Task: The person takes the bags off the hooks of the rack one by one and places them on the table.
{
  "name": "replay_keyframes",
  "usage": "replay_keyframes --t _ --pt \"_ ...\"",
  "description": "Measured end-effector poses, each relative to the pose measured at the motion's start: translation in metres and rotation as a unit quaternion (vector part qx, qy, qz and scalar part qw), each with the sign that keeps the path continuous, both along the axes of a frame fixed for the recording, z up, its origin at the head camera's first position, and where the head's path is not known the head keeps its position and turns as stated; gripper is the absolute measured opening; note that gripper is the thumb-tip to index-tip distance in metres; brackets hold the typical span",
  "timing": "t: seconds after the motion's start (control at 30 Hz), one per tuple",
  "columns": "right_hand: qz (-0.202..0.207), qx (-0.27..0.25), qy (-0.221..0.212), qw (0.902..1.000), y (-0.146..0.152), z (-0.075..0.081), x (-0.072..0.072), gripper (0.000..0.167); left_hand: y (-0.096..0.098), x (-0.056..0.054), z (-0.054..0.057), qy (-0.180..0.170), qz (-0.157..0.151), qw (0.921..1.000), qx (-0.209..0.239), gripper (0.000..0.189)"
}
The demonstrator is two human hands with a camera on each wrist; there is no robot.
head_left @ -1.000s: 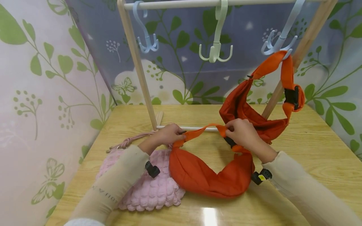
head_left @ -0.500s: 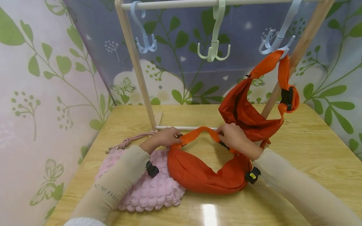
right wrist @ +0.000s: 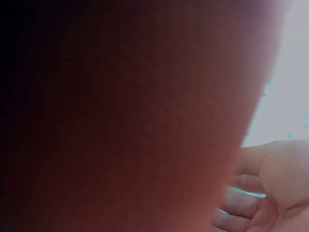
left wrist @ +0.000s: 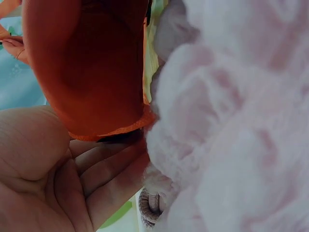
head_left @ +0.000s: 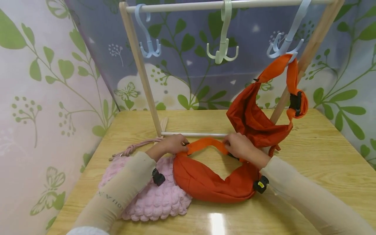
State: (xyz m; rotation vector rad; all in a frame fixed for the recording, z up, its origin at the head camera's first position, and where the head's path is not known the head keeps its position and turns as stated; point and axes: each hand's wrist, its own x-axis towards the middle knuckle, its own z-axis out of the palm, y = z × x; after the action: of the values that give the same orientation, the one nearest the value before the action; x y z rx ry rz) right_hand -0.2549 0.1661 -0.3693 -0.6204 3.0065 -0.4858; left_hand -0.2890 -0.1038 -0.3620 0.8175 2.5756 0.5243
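1. The strap (head_left: 208,142) goes from the left hand (head_left: 173,143) to the right hand (head_left: 240,144).
2. Its bag (head_left: 210,182) is on the near side of both hands.
3. A second bag (head_left: 251,112) hangs on a hook (head_left: 287,47) behind the right hand.
4. A third bag (head_left: 160,199) lies on the table (head_left: 317,147), under the left arm (head_left: 123,189).

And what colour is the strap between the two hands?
The strap is bright orange; it shows best in the head view.
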Motion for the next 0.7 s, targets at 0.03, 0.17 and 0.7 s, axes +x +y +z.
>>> replay_keyframes --t 0.03,0.17,0.7 --pt "0.003 0.001 -0.008 1.0 -0.0008 -0.0001 0.0004 0.018 0.0 0.0004 0.0002 0.001 0.0 1.0 -0.002 0.027" --pt "0.009 0.012 -0.038 0.9992 -0.0038 -0.0014 0.0017 0.026 0.0002 0.0009 0.0007 0.005 -0.002 1.0 -0.007 0.03" --pt "0.027 0.015 -0.072 0.9969 -0.0072 0.0047 0.0092 0.046 0.0 0.0063 0.0063 -0.009 -0.005 0.9994 0.033 0.039"
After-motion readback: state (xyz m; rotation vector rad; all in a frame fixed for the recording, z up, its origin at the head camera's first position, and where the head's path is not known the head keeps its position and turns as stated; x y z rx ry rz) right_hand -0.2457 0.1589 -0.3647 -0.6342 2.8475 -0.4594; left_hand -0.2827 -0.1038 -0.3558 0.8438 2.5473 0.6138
